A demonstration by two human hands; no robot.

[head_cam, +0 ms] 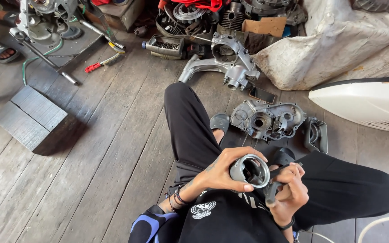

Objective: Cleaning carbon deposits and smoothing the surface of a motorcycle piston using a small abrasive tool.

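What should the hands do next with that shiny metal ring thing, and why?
Probably push the dark tool in the right hand into the round metal cylinder. The left hand already grips it, open end up, with the tool beside its rim.

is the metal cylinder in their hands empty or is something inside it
Empty as far as shows: the metal cylinder, held by the left hand and right hand, faces the camera with a bare, hollow bore.
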